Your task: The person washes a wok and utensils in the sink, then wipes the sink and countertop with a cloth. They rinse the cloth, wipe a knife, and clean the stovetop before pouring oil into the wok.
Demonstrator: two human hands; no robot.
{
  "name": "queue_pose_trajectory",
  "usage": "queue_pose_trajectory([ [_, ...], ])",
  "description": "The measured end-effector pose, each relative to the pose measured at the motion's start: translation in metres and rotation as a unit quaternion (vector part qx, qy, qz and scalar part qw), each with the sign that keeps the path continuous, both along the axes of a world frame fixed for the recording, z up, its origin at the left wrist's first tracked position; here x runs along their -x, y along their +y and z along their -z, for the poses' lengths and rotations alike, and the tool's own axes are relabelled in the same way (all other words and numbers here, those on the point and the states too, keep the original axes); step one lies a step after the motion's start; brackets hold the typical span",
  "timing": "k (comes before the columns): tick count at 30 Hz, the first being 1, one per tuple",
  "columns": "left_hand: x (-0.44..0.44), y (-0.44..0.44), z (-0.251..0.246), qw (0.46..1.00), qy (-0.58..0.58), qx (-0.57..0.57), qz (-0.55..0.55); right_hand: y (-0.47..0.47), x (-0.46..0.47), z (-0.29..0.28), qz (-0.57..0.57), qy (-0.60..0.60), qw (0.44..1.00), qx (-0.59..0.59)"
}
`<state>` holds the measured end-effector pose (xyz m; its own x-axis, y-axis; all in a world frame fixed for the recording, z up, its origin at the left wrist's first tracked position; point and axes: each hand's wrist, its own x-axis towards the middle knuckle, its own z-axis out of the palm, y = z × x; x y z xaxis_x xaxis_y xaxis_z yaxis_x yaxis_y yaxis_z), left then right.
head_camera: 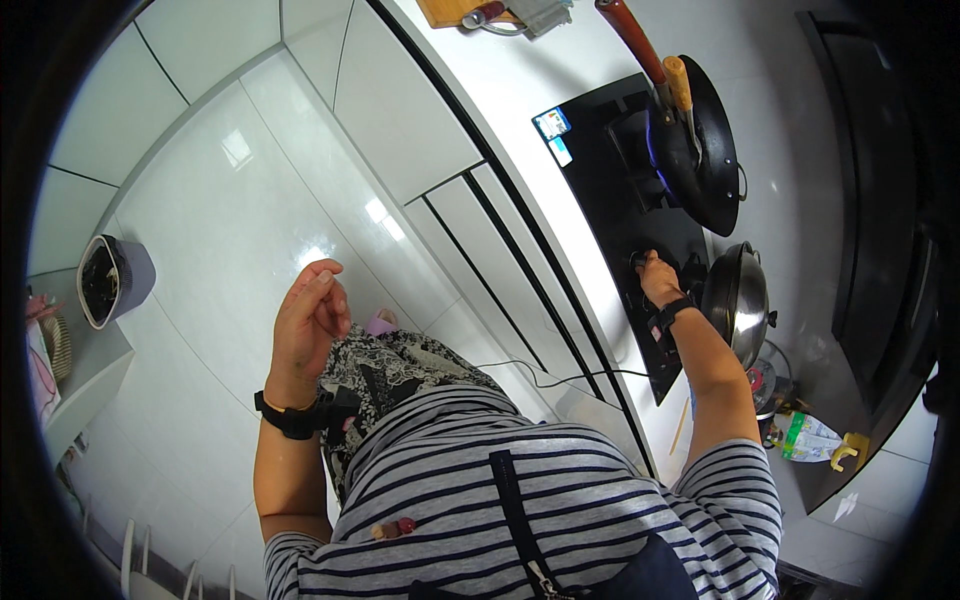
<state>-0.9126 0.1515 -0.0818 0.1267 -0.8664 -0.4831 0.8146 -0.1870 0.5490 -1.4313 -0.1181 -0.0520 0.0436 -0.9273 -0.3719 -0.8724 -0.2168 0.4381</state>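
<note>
My right hand grips a black control knob on the black gas cooktop. Farther along the cooktop a black wok stands over a blue flame. A utensil with a light wooden handle rests in it, beside the wok's reddish-brown handle. Close to my right wrist is a pan under a shiny metal lid. My left hand hangs over the floor, fingers loosely curled and partly apart, holding nothing.
A cleaver and a wooden board are on the white counter. A thin black cable crosses the counter edge. A bin stands on the floor at left. A green-and-white packet is at right.
</note>
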Motion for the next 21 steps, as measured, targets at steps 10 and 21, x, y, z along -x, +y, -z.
queue_pose_trajectory([
  [10, -0.001, 0.005, -0.003, 1.0, -0.007, 0.004, -0.002, 0.008, -0.002, -0.009, 0.016, -0.088, 0.996, 0.01],
  [21, -0.017, 0.009, -0.028, 0.998, -0.037, 0.025, -0.035, 0.061, -0.085, -0.043, 0.01, -0.347, 0.921, 0.177],
])
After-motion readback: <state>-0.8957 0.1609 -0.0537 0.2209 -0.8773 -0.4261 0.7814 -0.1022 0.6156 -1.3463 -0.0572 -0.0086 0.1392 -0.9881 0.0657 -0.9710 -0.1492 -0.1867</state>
